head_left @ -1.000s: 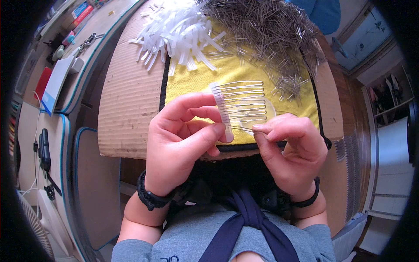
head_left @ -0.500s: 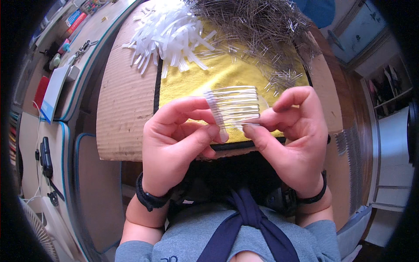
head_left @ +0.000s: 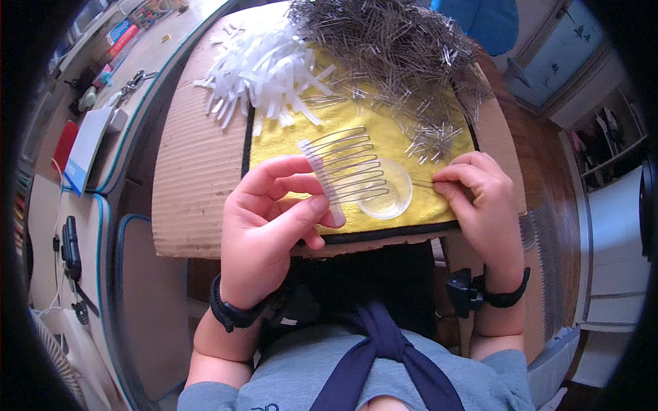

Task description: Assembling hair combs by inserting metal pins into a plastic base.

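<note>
In my left hand (head_left: 271, 219), fingers closed, is a white plastic strip (head_left: 317, 171). Several thin U-shaped metal wires (head_left: 353, 164) stick out of it side by side toward the right, like the teeth of a comb. At the right edge of a yellow cloth (head_left: 277, 145), my right hand (head_left: 483, 198) pinches a thin metal wire pin (head_left: 423, 182) that points left. Between the hands a clear round shallow dish (head_left: 409, 197) lies on the cloth, partly behind the wire tips. My fingertips hide the pin's right end.
A pile of white plastic strips (head_left: 267, 72) lies at the back left of the cloth. Behind and to its right spreads a big heap of metal wire pins (head_left: 391, 48). Cardboard (head_left: 199, 164) lies under the cloth. A pale desk (head_left: 147, 103) stands at the left.
My right hand has moved right, away from the strip, and now pinches a pin. My left hand has tilted the strip, with its wires fanned upward, and the clear dish shows more fully.
</note>
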The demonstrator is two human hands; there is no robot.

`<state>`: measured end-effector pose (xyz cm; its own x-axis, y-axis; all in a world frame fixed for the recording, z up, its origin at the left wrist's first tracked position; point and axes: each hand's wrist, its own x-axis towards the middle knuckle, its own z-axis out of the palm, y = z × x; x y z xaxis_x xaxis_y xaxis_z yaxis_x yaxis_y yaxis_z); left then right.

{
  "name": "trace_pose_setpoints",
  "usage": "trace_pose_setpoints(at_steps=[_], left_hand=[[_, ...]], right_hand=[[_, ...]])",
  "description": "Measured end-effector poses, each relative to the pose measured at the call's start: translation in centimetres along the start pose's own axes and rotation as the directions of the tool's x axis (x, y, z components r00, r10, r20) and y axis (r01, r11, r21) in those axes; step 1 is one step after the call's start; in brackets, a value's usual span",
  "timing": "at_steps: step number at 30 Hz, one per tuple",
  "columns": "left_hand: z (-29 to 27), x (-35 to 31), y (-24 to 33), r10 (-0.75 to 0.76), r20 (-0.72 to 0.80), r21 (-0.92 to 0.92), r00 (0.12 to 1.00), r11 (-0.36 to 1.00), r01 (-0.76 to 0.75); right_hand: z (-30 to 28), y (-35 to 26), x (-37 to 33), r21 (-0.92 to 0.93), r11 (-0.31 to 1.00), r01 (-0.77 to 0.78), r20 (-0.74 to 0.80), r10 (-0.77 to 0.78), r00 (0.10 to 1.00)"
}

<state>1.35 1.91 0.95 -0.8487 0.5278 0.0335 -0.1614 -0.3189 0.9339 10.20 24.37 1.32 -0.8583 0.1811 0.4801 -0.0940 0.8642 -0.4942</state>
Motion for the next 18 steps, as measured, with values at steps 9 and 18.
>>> trace_pose_setpoints(at_steps=[9,18], left_hand=[[-0.9,-2.1,1.1,-0.059,0.084,0.278,0.995,0.96,0.034],[-0.9,-2.0,0.9,-0.027,0.235,0.435,0.972,0.897,-0.08]], right_hand=[[-1.2,-1.9,1.1,0.227,0.951,0.211,-0.04,-0.207,0.978],[0.9,-2.0,3.1,0.046,0.833,0.551,0.15,-0.551,0.821]])
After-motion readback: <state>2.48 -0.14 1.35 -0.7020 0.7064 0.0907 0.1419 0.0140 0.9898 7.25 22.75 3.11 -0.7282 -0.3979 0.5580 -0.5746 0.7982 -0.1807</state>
